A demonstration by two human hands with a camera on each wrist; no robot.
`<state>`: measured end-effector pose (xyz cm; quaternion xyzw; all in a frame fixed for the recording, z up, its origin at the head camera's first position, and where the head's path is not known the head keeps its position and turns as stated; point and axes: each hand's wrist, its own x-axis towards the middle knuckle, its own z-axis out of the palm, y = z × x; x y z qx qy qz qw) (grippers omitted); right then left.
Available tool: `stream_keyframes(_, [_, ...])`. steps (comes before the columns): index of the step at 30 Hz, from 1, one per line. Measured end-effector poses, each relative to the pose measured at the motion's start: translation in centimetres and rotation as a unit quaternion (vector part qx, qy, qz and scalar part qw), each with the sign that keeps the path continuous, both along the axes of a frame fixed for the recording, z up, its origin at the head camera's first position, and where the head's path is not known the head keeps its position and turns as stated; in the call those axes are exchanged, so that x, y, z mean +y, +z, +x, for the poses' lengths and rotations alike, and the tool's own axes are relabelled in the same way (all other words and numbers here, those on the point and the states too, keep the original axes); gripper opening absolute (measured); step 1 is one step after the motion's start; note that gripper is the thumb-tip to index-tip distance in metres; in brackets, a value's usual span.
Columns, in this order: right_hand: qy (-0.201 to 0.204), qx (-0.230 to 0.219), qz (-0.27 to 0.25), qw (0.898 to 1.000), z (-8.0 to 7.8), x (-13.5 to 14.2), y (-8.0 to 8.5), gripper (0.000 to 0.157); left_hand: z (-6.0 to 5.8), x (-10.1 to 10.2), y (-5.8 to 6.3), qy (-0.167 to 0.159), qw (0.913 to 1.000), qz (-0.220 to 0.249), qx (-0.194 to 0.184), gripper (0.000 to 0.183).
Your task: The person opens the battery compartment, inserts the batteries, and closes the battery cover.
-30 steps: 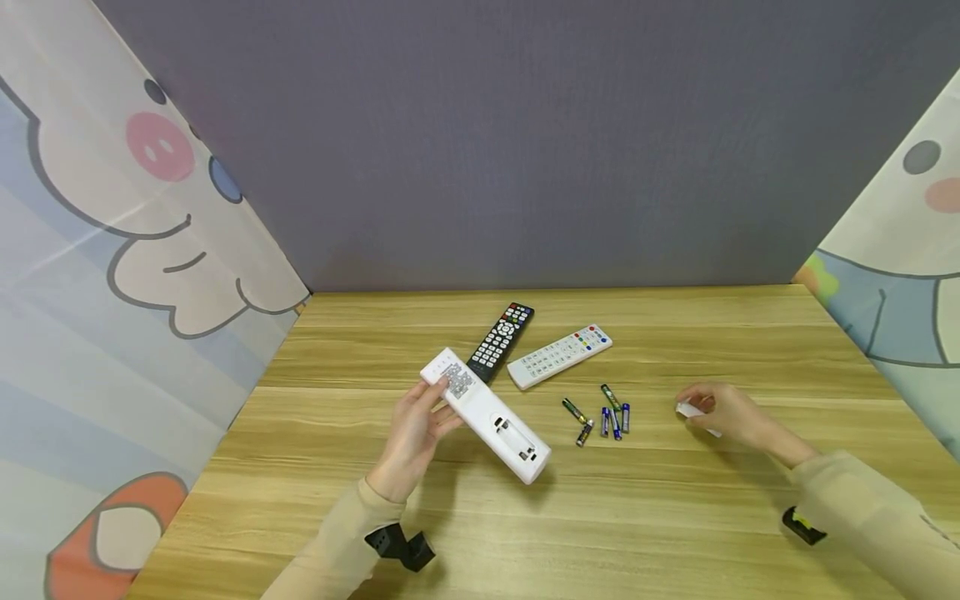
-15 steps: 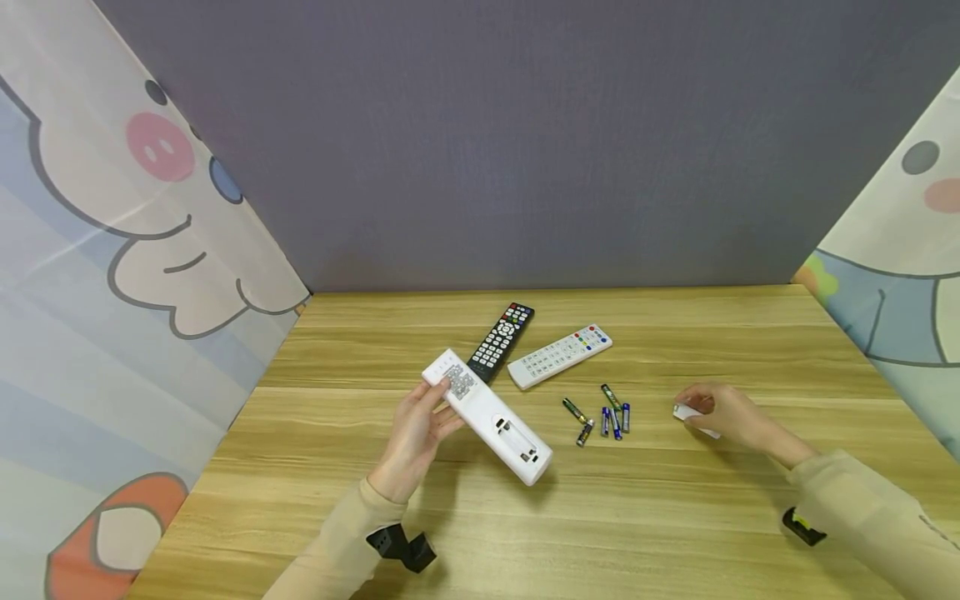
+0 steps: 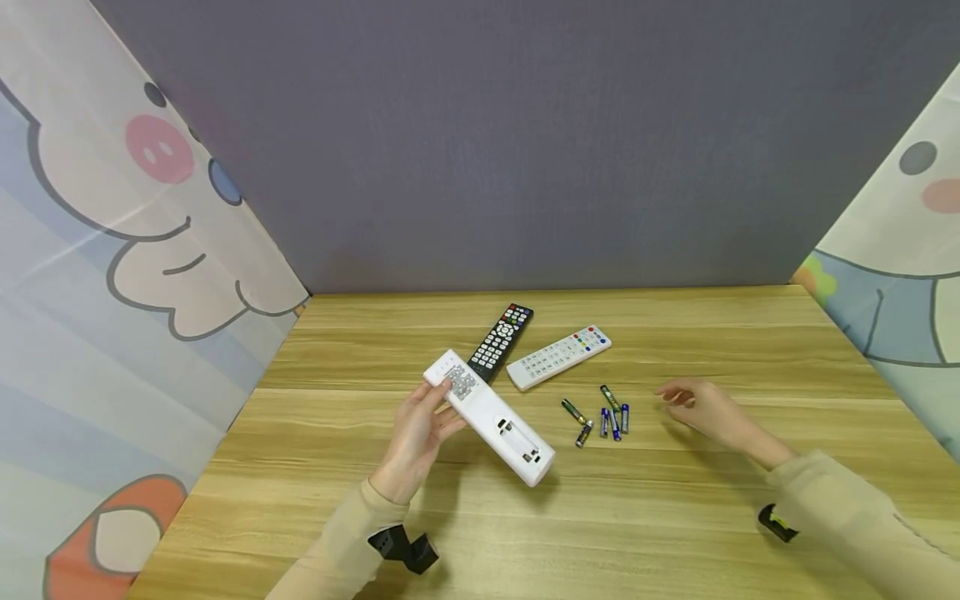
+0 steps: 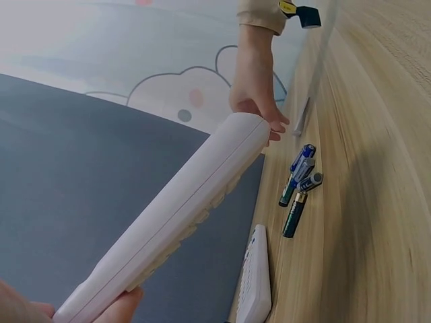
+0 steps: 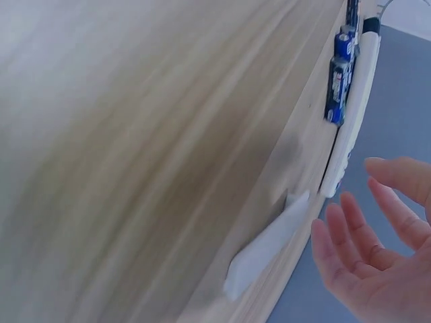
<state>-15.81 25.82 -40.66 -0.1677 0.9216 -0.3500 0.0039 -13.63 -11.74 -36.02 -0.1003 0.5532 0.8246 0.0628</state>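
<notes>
Now that the right hand (image 3: 705, 408) has released the battery cover (image 5: 266, 245) onto the table (image 3: 675, 517) and moves, fingers open, toward the batteries (image 3: 603, 412), the left hand (image 3: 416, 437) still grips the white remote (image 3: 491, 417), compartment open.

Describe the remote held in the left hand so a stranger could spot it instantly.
On the wooden table, three remotes sit near the middle. The held remote is the nearest, gripped by the left hand. Unlike the others, it faces back up, with its battery bay uncovered.
</notes>
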Motion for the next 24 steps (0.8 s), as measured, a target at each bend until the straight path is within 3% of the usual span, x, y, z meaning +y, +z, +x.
stream_keyframes(9, [0.000,-0.015,-0.025,1.000,-0.2,-1.8,-0.1,0.023,0.0,0.1,0.1,0.006,0.9998,0.004,-0.017,0.041])
stream_keyframes(24, [0.005,-0.099,-0.074,0.992,-0.6,-3.4,-0.3,0.031,0.0,0.1,-0.2,0.004,0.9998,0.007,-0.021,0.039])
